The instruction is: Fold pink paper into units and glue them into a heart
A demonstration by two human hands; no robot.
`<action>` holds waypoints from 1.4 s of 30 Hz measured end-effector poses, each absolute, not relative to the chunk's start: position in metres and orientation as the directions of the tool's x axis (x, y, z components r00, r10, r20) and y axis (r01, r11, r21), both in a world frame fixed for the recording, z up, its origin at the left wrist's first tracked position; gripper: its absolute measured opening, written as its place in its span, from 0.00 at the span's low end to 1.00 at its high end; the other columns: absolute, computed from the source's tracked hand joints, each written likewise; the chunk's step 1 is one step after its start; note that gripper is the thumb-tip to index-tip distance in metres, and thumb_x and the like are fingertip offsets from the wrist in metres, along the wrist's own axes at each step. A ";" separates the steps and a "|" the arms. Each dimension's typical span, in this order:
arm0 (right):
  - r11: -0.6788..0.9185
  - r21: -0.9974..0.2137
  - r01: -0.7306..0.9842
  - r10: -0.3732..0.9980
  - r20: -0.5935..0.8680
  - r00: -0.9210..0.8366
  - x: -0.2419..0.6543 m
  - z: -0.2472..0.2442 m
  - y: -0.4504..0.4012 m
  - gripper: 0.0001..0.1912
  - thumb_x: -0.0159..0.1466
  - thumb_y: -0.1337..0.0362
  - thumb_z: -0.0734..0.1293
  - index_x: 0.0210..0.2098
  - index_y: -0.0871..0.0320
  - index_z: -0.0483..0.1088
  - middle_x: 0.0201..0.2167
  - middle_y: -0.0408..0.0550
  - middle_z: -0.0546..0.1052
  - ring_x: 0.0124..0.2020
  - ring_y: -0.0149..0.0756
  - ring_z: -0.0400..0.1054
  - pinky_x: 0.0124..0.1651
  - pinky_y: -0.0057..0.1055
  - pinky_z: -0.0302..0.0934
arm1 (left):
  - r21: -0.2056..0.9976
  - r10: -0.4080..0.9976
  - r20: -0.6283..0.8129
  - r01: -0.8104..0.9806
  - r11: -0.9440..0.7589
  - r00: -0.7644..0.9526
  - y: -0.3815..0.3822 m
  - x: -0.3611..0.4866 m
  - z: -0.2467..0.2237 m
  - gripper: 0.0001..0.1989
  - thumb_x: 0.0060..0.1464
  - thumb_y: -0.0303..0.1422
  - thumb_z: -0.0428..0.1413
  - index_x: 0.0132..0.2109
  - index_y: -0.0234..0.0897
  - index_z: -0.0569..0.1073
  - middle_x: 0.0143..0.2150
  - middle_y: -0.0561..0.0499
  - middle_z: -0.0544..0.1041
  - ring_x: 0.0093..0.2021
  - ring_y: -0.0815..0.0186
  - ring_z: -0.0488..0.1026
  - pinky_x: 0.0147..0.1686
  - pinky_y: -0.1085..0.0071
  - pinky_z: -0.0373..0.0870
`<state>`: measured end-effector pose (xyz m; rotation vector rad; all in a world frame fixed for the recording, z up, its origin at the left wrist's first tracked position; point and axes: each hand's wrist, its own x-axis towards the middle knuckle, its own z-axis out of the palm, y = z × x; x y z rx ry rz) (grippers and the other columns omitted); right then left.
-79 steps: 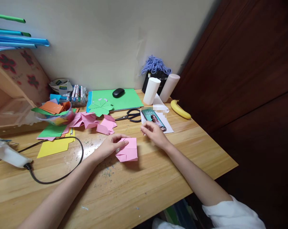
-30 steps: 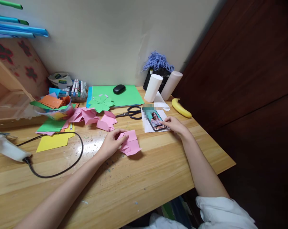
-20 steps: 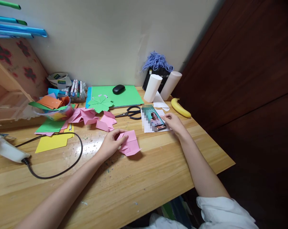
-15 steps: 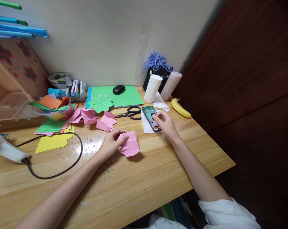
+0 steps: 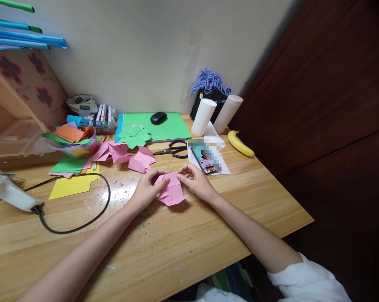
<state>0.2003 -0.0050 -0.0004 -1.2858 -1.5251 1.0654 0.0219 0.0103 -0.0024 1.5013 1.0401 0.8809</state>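
A folded pink paper is held just above the wooden table, with creases and a raised flap at its lower right corner. My left hand pinches its left side, thumb on top. At its upper right corner, my right hand grips the edge between thumb and fingers. Behind my right hand a phone lies on white paper. Black scissors lie beyond the pink paper, beside a pink folded piece and a larger pink folded shape.
A green paper flower and a black mouse rest on a green sheet. White rolls and a banana stand or lie at right. A glue gun with a looping cable and a bowl of paper scraps are at left.
My right hand has moved left from the phone to the pink paper and taken hold of its upper right corner. My left hand still holds the paper.
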 end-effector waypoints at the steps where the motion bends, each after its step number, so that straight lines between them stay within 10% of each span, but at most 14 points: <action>1: 0.100 -0.962 0.255 0.991 0.075 -0.107 0.200 -0.001 -0.005 0.09 0.56 0.59 0.64 0.33 0.58 0.63 0.28 0.42 0.68 0.27 0.27 0.60 0.29 0.26 0.55 | 0.986 0.938 0.002 0.153 -0.059 0.347 0.010 0.022 -0.002 0.16 0.47 0.38 0.54 0.41 0.32 0.71 0.40 0.44 0.74 0.39 0.61 0.71 0.38 0.67 0.66; 18: 0.105 -0.921 0.376 0.986 0.145 0.079 0.236 0.012 0.012 0.13 0.51 0.55 0.66 0.26 0.58 0.64 0.26 0.43 0.69 0.27 0.30 0.62 0.31 0.28 0.56 | 0.987 0.936 0.013 0.145 -0.068 0.352 0.010 0.022 -0.003 0.15 0.47 0.38 0.55 0.40 0.33 0.71 0.40 0.45 0.74 0.40 0.62 0.71 0.40 0.67 0.66; 27: -0.372 -0.737 0.565 0.913 -0.181 0.366 0.327 0.017 0.019 0.21 0.45 0.51 0.69 0.17 0.57 0.55 0.12 0.36 0.57 0.16 0.25 0.49 0.21 0.26 0.41 | 0.963 0.921 0.041 0.230 -0.140 0.387 0.007 0.022 -0.002 0.14 0.48 0.38 0.54 0.40 0.34 0.72 0.40 0.46 0.75 0.38 0.62 0.71 0.36 0.69 0.66; 42: -0.188 -0.852 0.488 0.922 0.018 0.387 0.307 0.018 0.026 0.23 0.52 0.48 0.63 0.17 0.56 0.50 0.14 0.35 0.53 0.17 0.24 0.46 0.21 0.25 0.41 | 0.960 0.916 0.044 0.235 -0.149 0.399 0.009 0.022 -0.005 0.14 0.49 0.38 0.53 0.41 0.34 0.71 0.40 0.45 0.74 0.38 0.62 0.71 0.37 0.67 0.67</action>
